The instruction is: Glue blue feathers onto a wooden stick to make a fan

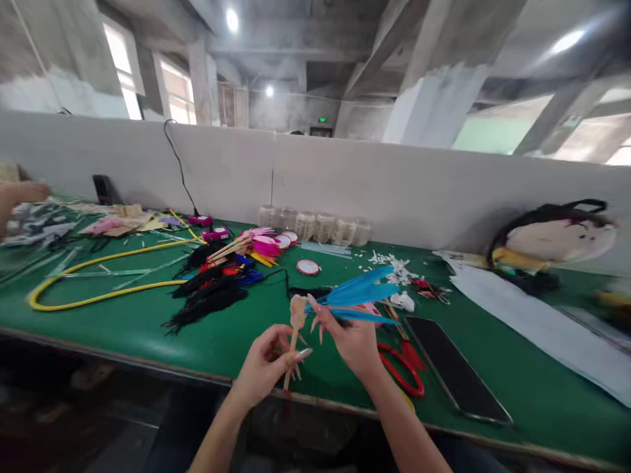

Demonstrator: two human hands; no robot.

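Note:
My left hand [269, 360] is closed around the lower part of a thin wooden stick [294, 332] that stands nearly upright over the front edge of the green table [148, 328]. My right hand [348, 335] pinches several blue feathers [362, 292] by their quills, right beside the stick's top; the feathers fan out to the right. Both hands have long nails.
Red-handled scissors [401, 371] and a dark phone [453, 368] lie right of my hands. Black, red and pink feathers [221, 282] with sticks lie mid-table, a yellow hose [98, 282] at the left, jars [315, 226] by the partition, a bag [552, 240] at the right. Another person's hand [22, 194] is far left.

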